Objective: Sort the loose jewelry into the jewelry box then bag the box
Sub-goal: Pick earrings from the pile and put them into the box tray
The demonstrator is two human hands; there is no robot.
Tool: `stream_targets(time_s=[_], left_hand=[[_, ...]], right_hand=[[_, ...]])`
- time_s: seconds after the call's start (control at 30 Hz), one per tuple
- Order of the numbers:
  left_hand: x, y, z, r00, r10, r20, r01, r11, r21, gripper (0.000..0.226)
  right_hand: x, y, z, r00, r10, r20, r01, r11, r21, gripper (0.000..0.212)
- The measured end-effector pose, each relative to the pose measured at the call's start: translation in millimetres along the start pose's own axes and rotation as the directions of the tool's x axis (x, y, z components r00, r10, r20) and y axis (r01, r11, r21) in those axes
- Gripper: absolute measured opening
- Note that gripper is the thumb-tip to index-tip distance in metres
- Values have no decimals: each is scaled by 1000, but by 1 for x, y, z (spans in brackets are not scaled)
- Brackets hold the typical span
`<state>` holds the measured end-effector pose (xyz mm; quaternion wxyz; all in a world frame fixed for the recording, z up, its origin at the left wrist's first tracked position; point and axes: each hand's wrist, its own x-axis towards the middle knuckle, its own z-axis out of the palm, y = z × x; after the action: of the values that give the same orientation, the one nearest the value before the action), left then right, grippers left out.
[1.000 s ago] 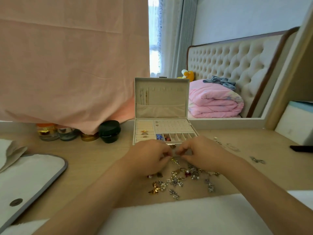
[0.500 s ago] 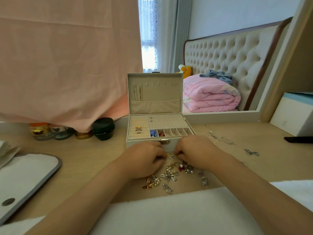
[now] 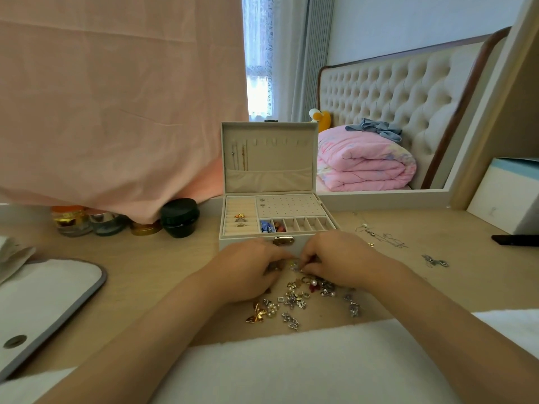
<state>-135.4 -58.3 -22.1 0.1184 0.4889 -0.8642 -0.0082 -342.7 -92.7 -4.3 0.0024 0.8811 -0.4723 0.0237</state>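
Observation:
A cream jewelry box (image 3: pixel 248 244) stands open at the table's middle, lid upright, with rings, two studs and small coloured pieces in its tray. A pile of loose jewelry (image 3: pixel 297 298) lies on the wood just in front of it. My left hand (image 3: pixel 248 272) and my right hand (image 3: pixel 338 258) meet above the pile's far edge, fingers curled, both pinching a small piece (image 3: pixel 294 265) between them. What that piece is I cannot make out. A white bag with grey trim (image 3: pixel 43 298) lies flat at the left.
Several cosmetic jars (image 3: pixel 73 220) and a black jar (image 3: pixel 180 217) line the back left under a pink cloth. Thin chains (image 3: pixel 385 237) and a silver clip (image 3: pixel 434 261) lie at the right. A black phone (image 3: pixel 514 239) sits at the far right edge.
The view has shifted a little. Both hands stayed together in front of the box and sank slightly toward the pile, still working a small piece.

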Motion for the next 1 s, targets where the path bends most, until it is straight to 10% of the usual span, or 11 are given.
stream_targets(time_s=[0.23, 0.47, 0.77, 1.0], left_hand=[[1, 0, -3, 989, -58, -136, 31, 981, -194, 36], [1, -12, -17, 947, -146, -287, 19, 916, -402, 14], [-2, -26, -28, 939, -184, -290, 122, 968, -221, 18], [-2, -25, -29, 939, -164, -302, 118, 979, -165, 20]], right_hand=[[3, -1, 2, 993, 50, -106, -6, 924, 381, 10], [7, -21, 0, 964, 233, -130, -2, 495, 869, 12], [6, -33, 3, 984, 151, -98, -113, 942, 317, 14], [6, -44, 6, 992, 118, -52, -109, 982, 155, 24]])
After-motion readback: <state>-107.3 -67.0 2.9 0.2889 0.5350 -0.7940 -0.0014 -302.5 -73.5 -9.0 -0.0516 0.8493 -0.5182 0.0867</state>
